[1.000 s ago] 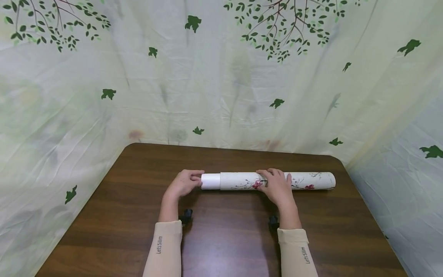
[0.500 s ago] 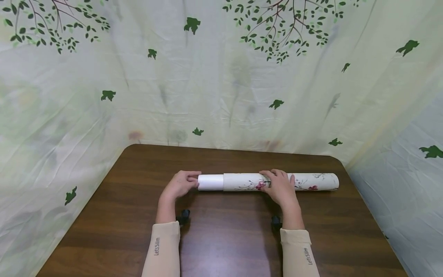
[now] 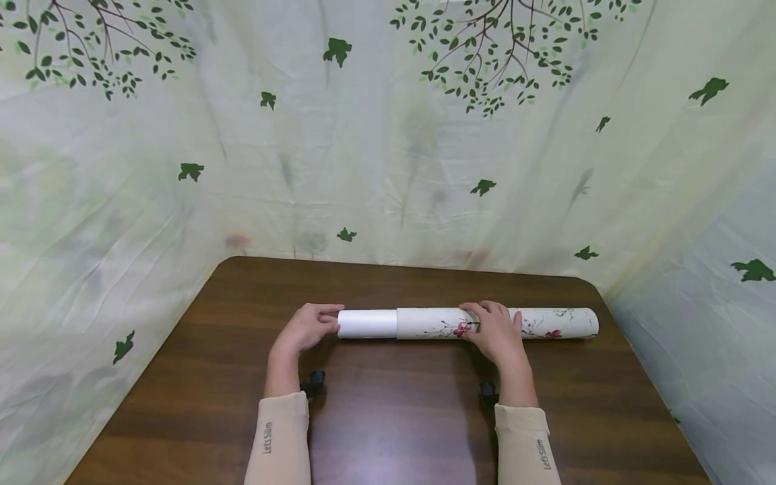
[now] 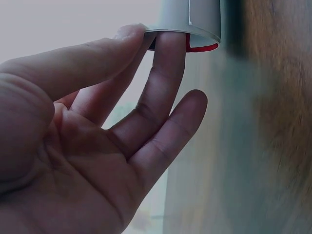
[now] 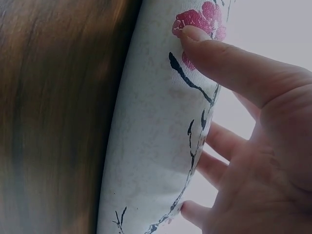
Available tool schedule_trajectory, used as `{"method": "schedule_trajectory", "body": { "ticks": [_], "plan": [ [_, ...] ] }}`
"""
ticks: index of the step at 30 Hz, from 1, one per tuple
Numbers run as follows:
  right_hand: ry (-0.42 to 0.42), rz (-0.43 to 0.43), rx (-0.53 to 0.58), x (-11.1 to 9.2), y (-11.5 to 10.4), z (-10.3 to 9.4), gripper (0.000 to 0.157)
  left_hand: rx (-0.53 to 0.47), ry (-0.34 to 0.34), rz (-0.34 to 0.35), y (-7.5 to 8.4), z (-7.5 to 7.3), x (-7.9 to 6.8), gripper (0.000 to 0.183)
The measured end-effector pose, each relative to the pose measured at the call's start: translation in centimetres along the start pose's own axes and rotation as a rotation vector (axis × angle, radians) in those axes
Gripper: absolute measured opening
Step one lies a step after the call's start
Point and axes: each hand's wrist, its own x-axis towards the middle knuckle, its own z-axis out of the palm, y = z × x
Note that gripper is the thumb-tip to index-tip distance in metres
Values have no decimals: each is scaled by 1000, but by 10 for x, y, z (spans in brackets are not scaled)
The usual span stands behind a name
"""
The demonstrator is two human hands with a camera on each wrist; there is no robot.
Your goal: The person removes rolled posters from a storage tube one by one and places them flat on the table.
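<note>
A long white cylinder lies sideways across the wooden table. Its right part is a roll with red blossoms and dark branches (image 3: 432,324); a slightly narrower plain white paper tube (image 3: 367,324) sticks out of its left end. My left hand (image 3: 303,327) pinches the tube's left rim. In the left wrist view, the thumb is outside the rim and a finger reaches into the hollow end, where red shows; the little finger is free. My right hand (image 3: 498,333) grips the flowered roll from above, its thumb by a blossom (image 5: 197,22) in the right wrist view.
The brown wooden table (image 3: 388,417) has a rounded far edge. Behind it hangs a pale curtain (image 3: 388,148) printed with leaves and branches. Black wrist-camera mounts (image 3: 313,384) sit at the inner side of each wrist.
My left hand has moved left with the plain tube, and my right hand slightly right with the flowered roll. More of the plain tube now shows between them.
</note>
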Motion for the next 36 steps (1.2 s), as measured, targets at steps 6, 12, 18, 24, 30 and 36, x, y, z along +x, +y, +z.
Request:
{"method": "schedule_trajectory", "body": {
  "ticks": [6, 12, 18, 24, 30, 36],
  "plan": [
    [-10, 16, 2, -2, 4, -2, 57, -16, -8, 1, -4, -3, 0, 48],
    [-10, 24, 4, -3, 9, -5, 56, -13, -12, 23, -5, -8, -1, 48],
    [-5, 27, 11, -1, 12, -6, 57, -2, -10, 69, -8, -13, -1, 50],
    [0, 29, 14, 1, 16, -5, 58, 9, -4, 58, -10, -15, -2, 49],
    [4, 30, 26, 1, 18, -5, 57, 6, -3, 47, -11, -16, -4, 49],
    [5, 33, 35, 1, 20, -6, 56, 11, 4, 48, -13, -16, -7, 49]
  ]
}}
